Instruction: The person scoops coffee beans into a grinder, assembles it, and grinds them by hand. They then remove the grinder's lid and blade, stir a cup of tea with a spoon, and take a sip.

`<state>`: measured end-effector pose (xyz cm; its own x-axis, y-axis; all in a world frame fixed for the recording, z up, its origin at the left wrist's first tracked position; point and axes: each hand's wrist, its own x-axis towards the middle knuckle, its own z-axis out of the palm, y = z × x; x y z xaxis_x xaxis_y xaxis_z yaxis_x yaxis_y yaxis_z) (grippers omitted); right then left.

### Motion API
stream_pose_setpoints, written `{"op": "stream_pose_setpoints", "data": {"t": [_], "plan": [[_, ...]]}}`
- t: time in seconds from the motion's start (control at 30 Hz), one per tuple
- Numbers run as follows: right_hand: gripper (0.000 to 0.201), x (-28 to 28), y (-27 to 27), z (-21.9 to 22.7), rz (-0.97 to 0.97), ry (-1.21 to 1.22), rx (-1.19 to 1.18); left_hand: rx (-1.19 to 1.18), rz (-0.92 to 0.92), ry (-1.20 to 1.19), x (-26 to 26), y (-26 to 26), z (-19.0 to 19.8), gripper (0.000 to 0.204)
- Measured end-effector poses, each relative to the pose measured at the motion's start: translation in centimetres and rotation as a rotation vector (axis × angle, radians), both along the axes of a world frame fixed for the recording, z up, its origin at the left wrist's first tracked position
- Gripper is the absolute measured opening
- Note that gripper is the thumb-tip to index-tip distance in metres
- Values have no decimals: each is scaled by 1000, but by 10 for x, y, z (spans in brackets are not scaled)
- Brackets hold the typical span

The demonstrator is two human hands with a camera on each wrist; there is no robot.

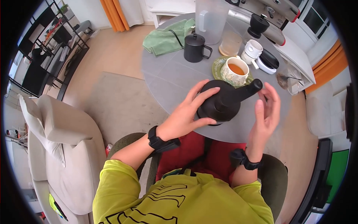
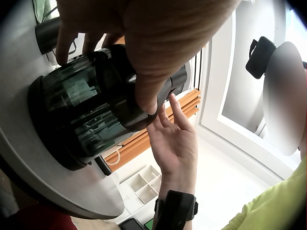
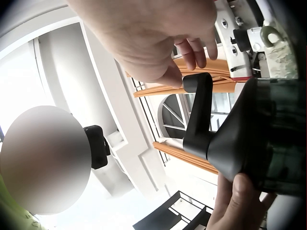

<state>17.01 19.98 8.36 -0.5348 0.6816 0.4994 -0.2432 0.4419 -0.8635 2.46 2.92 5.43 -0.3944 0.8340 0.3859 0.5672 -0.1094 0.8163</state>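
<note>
A black hand-crank coffee grinder (image 1: 220,102) with a dark see-through body (image 2: 81,108) stands on the grey round table near its front edge. My left hand (image 1: 181,121) grips the grinder's upper part, thumb on the near side and fingers around the far side. The crank arm (image 3: 197,115) points to the right, ending in a black knob (image 1: 256,84). Beside that knob my right hand (image 1: 266,114) is raised with loosely bent fingers, thumb close to it in the right wrist view. Just behind the grinder, a patterned cup (image 1: 232,77) of orange-brown drink sits on a green saucer (image 1: 217,67).
Behind are a black lidded pot (image 1: 194,50) with a thin spout, a green towel (image 1: 166,39), a clear pitcher (image 1: 212,24), a glass (image 1: 230,43) and stacked white cups (image 1: 251,50). A black-and-white case (image 1: 268,61) lies right. A beige sofa (image 1: 71,145) stands left.
</note>
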Motion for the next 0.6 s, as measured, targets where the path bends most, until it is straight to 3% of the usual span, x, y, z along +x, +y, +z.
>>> {"op": "stream_pose_setpoints", "data": {"t": [0.1, 0.23, 0.3, 0.43, 0.53, 0.6], "plan": [[50, -6, 0, 3, 48, 75, 108, 6, -6, -18, 0, -1, 0, 85], [50, -7, -9, 0, 78, 10, 83, 23, -17, 22, -2, 0, -1, 81], [49, -4, -2, 0, 21, 1, 153, 26, -12, 30, -2, 0, -3, 81], [54, -6, -2, -3, 51, 84, 90, 59, -24, 32, -1, 0, -3, 83], [55, -4, -3, -6, 135, -25, 52, 43, -33, 13, -1, -1, -2, 84], [55, -3, 0, -9, 81, -20, 76, 49, -53, -23, -1, -1, -2, 83]]}}
